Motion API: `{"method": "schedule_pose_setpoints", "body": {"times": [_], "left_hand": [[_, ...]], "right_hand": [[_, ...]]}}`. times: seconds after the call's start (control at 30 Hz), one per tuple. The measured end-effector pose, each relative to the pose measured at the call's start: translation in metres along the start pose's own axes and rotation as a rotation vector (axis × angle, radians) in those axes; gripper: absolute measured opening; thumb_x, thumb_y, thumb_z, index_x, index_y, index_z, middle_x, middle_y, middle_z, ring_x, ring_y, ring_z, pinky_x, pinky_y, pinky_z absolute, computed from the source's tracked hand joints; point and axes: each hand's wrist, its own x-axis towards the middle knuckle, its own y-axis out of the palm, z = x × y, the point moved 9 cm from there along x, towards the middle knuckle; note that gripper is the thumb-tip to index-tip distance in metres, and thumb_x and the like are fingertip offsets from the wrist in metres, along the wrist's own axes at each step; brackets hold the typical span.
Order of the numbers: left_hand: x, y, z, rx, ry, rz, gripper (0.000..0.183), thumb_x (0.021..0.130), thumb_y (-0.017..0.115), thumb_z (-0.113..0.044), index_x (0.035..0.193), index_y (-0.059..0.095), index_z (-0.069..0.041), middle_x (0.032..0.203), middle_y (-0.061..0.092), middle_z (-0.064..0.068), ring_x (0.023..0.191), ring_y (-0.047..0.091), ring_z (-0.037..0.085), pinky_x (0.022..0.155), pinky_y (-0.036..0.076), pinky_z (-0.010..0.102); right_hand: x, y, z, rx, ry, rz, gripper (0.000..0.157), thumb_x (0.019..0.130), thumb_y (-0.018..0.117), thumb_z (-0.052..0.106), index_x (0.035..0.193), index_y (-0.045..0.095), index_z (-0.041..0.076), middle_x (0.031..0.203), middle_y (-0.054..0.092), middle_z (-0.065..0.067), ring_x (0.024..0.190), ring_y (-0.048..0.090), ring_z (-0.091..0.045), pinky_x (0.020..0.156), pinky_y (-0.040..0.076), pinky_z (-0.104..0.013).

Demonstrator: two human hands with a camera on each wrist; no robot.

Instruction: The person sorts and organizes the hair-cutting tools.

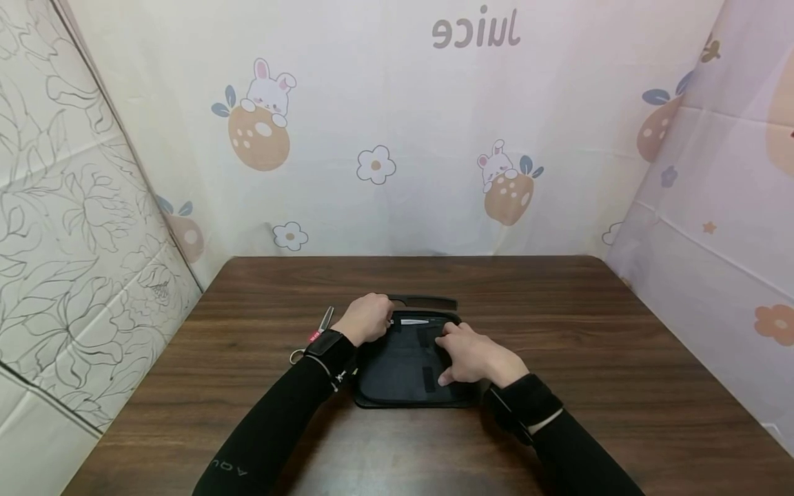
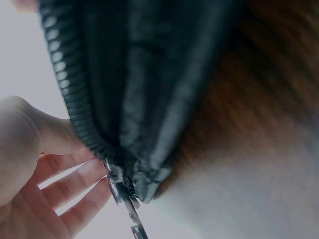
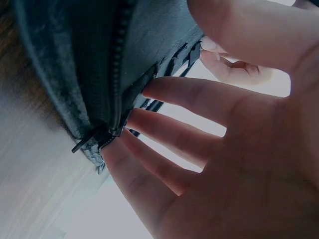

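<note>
A black zip case (image 1: 397, 375) lies unzipped on the table, its dark lining facing up. A slim pale, shiny item (image 1: 414, 322) sits at its far edge, near dark straps. My left hand (image 1: 367, 318) holds the case's far left corner; in the left wrist view its thumb and fingers meet at the toothed zip edge (image 2: 62, 74). Over the right side of the case is my right hand (image 1: 473, 355). In the right wrist view, its fairly straight fingers (image 3: 184, 97) touch the case's edge and inside, near a zip corner (image 3: 102, 142).
Scissors (image 1: 321, 327) with a red tag lie left of the case, partly hidden by the left wrist. A black comb-like item (image 1: 428, 302) lies just beyond the case. The brown wooden table (image 1: 589, 331) meets a printed curtain (image 1: 384, 220) at the back.
</note>
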Motion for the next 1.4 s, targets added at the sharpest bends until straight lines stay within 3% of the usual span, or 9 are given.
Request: {"method": "schedule_pose_setpoints", "body": {"times": [0.27,0.7,1.17,1.4], "left_hand": [[0.0005,-0.0012,-0.0018,0.001,0.023,-0.035,0.007,0.095,0.073,-0.012,0.088,0.071,-0.013,0.090,0.064,0.002,0.081,0.062,0.019,0.073,0.051,0.035],[0.0013,0.0014,-0.0023,0.002,0.020,-0.027,0.005,0.097,0.071,-0.014,0.098,0.074,-0.009,0.097,0.066,0.004,0.087,0.064,0.021,0.077,0.052,0.035],[-0.0005,0.0008,-0.0029,-0.008,0.029,-0.044,0.005,0.098,0.070,-0.012,0.093,0.071,-0.013,0.095,0.062,0.005,0.087,0.061,0.023,0.077,0.051,0.037],[-0.0061,-0.0014,-0.0029,-0.027,0.045,-0.043,0.007,0.099,0.068,-0.012,0.103,0.074,-0.012,0.101,0.063,0.006,0.096,0.062,0.024,0.082,0.052,0.038]], "right_hand": [[-0.0008,0.0001,0.0015,0.006,-0.008,0.001,0.068,0.084,0.086,0.027,0.140,0.059,0.001,0.137,0.050,-0.012,0.122,0.046,-0.031,0.090,0.049,-0.045],[-0.0004,0.0009,0.0011,-0.005,0.001,-0.004,0.068,0.083,0.087,0.028,0.139,0.060,0.001,0.133,0.052,-0.011,0.120,0.047,-0.029,0.089,0.050,-0.044],[0.0017,0.0024,-0.0012,0.009,0.014,0.005,0.068,0.084,0.086,0.030,0.140,0.060,0.003,0.141,0.048,-0.012,0.126,0.046,-0.030,0.094,0.049,-0.048],[0.0004,0.0009,-0.0013,0.003,0.005,0.003,0.068,0.085,0.085,0.028,0.141,0.059,0.003,0.143,0.048,-0.013,0.126,0.045,-0.031,0.093,0.049,-0.047]]}}
